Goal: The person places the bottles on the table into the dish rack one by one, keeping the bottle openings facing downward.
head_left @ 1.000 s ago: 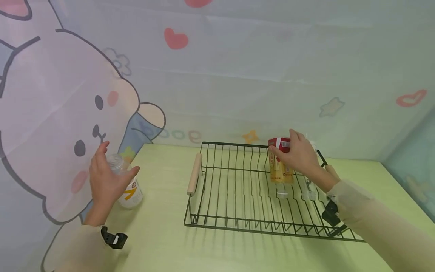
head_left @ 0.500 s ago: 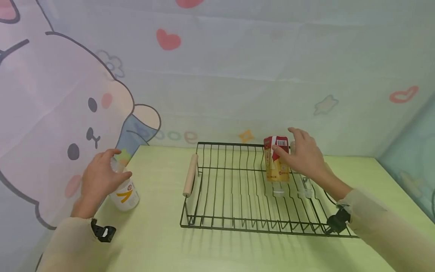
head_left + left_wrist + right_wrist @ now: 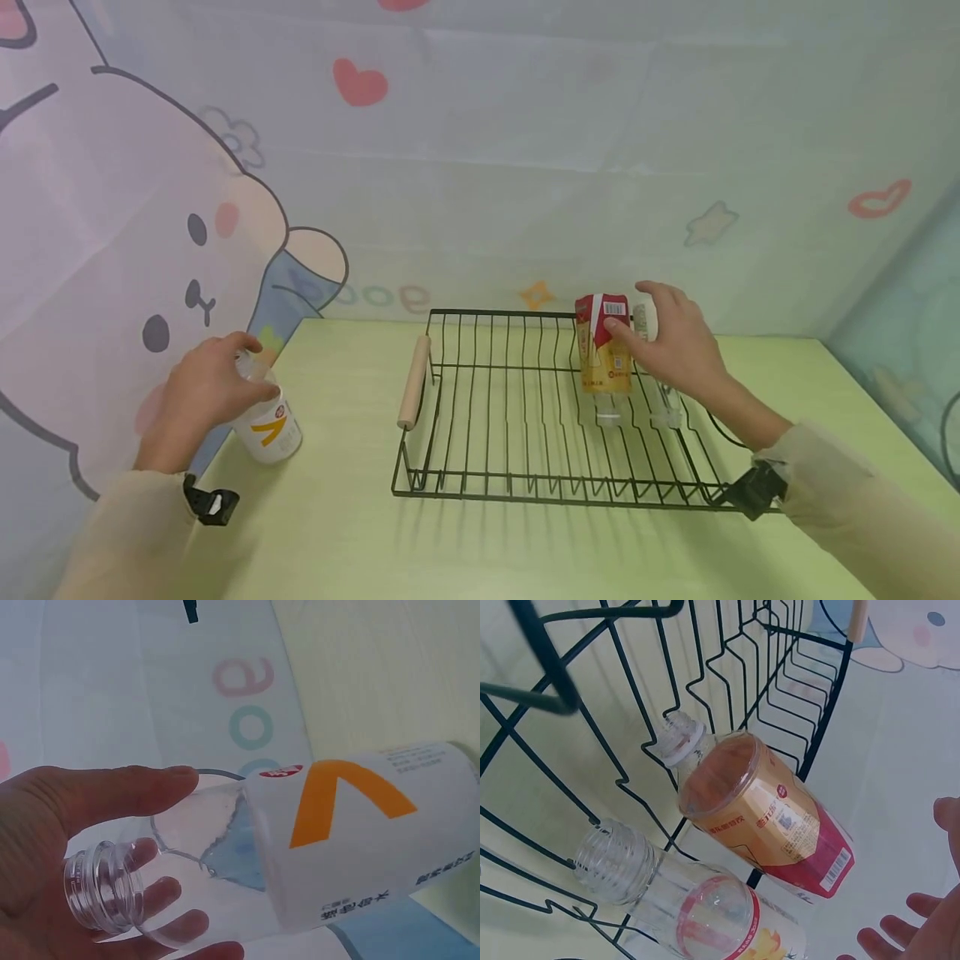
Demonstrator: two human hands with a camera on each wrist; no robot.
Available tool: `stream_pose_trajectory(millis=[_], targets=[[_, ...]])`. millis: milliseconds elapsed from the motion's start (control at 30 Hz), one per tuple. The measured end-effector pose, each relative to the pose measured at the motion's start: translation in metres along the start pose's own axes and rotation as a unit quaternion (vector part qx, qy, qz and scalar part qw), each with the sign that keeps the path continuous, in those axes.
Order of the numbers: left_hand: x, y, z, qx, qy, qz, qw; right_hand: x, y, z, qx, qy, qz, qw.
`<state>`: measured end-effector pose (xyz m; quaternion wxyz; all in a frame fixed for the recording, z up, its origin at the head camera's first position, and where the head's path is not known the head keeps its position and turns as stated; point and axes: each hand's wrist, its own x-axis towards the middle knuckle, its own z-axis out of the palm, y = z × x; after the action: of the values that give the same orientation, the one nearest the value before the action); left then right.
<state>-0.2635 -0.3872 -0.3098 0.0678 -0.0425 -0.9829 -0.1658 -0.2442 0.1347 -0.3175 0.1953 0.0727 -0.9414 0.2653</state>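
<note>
Two hands busy: left hand [image 3: 201, 385] curls round a clear bottle [image 3: 266, 421] at nine o'clock; right hand [image 3: 675, 343], fingers relaxed, touches the yellow bottle [image 3: 606, 360] in the rack [image 3: 480, 467].

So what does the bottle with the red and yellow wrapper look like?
The bottle is clear plastic, capless, with a wrapper that is red at the base end and yellow toward the neck, with a barcode. It lies tilted in the black wire rack, neck low toward the person, base raised against the far rail. A second clear bottle lies beside it. The right hand is at its base end; contact is unclear.
</note>
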Motion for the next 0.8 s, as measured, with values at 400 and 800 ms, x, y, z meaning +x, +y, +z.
stream_pose_trajectory(millis=[400, 800], targets=[[-0.005, 0.005, -0.004, -0.01, 0.06, 0.029, 0.9977, -0.008, -0.009, 0.003, 0.015, -0.017, -0.003, 1.0], [-0.015, 0.036, -0.019, -0.029, 0.133, 0.06, 0.9889, -0.015, -0.013, 0.012, 0.025, -0.006, -0.022, 0.999]])
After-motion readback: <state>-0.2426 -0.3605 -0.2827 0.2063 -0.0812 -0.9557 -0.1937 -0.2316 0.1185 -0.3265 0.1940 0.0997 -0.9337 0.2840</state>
